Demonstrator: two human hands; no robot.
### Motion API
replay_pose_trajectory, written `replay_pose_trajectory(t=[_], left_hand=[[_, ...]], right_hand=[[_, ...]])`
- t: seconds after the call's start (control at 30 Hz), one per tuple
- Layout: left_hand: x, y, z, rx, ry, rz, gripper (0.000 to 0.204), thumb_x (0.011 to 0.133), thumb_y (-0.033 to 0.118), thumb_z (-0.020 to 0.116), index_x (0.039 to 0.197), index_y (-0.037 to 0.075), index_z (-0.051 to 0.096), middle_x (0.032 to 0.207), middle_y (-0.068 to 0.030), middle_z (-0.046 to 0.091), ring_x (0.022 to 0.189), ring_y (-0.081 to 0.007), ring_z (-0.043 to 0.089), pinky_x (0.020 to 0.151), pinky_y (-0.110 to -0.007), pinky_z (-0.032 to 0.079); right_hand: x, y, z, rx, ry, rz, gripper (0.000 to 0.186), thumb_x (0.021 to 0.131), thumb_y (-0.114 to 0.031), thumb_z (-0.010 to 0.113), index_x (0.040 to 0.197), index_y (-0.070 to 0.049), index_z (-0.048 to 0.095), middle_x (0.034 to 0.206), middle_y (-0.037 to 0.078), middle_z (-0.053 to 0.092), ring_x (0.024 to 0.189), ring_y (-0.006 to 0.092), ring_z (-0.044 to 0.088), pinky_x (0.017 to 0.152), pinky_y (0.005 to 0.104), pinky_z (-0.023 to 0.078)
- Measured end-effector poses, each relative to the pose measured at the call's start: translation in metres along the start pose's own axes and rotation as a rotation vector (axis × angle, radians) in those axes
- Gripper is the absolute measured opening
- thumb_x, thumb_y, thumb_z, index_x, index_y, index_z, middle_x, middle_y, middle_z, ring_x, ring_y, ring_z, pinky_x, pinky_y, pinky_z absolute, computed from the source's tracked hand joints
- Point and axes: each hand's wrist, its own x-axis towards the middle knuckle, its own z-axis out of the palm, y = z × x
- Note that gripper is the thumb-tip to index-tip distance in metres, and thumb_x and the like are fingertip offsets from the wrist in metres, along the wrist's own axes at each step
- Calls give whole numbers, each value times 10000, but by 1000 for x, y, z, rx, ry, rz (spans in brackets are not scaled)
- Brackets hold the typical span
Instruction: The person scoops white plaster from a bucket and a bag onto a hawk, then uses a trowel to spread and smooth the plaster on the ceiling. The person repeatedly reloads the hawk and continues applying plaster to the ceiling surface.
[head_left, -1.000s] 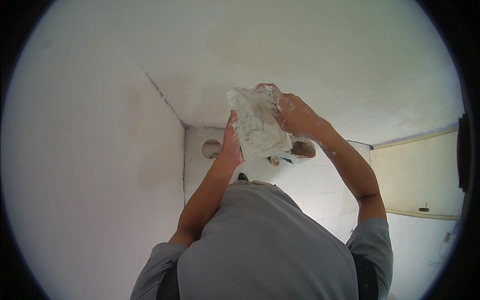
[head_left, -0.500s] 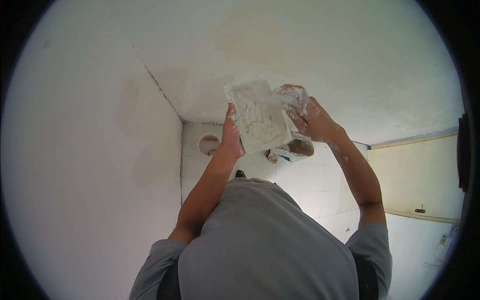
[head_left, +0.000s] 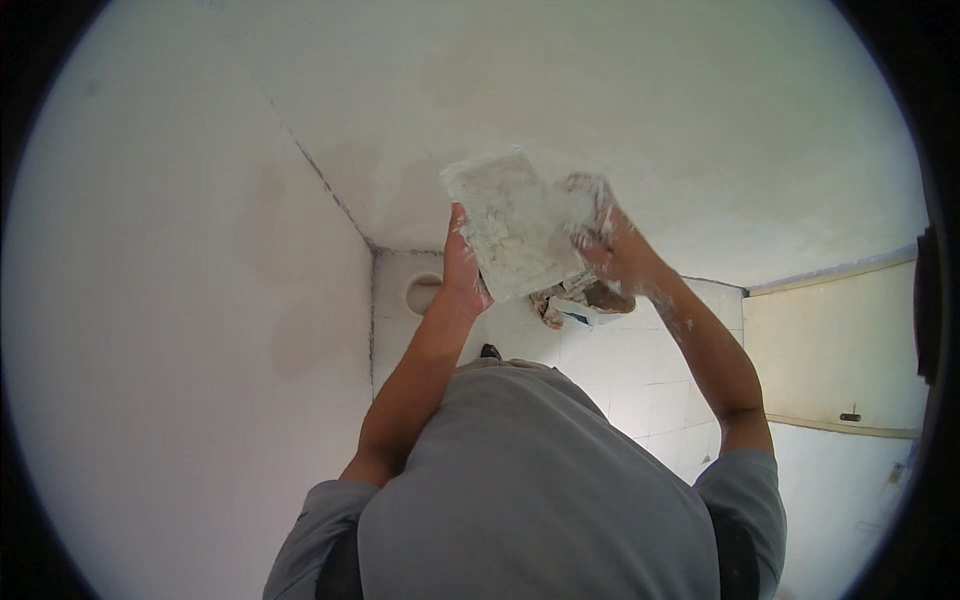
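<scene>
A rectangular plastering hawk, caked with pale wet plaster, is held up in front of me, tilted. My left hand is closed round its left edge, thumb at the side and the other fingers hidden underneath. At the opposite edge, my right hand is smeared by motion and spotted with white plaster. Its fingers look curled round something. A pale blur lies between that hand and the board, perhaps a tool's blade, but its shape cannot be made out.
Pale walls with damp-looking patches meet at a dark cracked corner. Below, on the tiled floor, are a round opening and a crumpled bag with brown and white parts. A cream door stands at the right.
The hawk has shifted slightly left and up, and the plaster on it looks more heaped. My right hand has moved a little down from the hawk's upper right edge.
</scene>
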Motion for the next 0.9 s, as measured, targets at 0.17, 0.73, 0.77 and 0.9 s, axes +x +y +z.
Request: replay_pose_trajectory(t=[0.17,0.73,0.77,0.9], left_hand=[[-7,0,11,12,2,37,703,970,609,269,1429,83,357,1356,-173,489,1218,-362,519,1011,-549,438],[-6,4,11,143,82,-44,760,956,652,239,1448,79,327,1399,-186,443,1245,-357,500,1030,-541,424],[-7,4,11,116,86,-60,762,955,653,236,1451,81,323,1401,-185,441,1248,-358,497,1032,-545,420],[-14,5,12,96,138,-67,768,953,659,225,1462,90,304,1409,-178,435,1257,-359,488,1034,-555,414]], right_hand=[[-22,-33,0,97,43,-253,517,924,-73,560,1388,-65,331,1216,181,541,1087,261,528,961,357,414],[1,1,29,-52,141,-38,502,920,-27,537,1377,-40,329,1229,146,552,1124,233,554,986,337,446],[-1,4,30,-163,77,-123,499,920,-21,534,1376,-40,334,1218,146,562,1107,228,563,970,331,453],[-17,-4,28,-145,-204,-483,481,921,-13,533,1371,-45,365,1193,164,581,1044,234,599,878,294,490]])
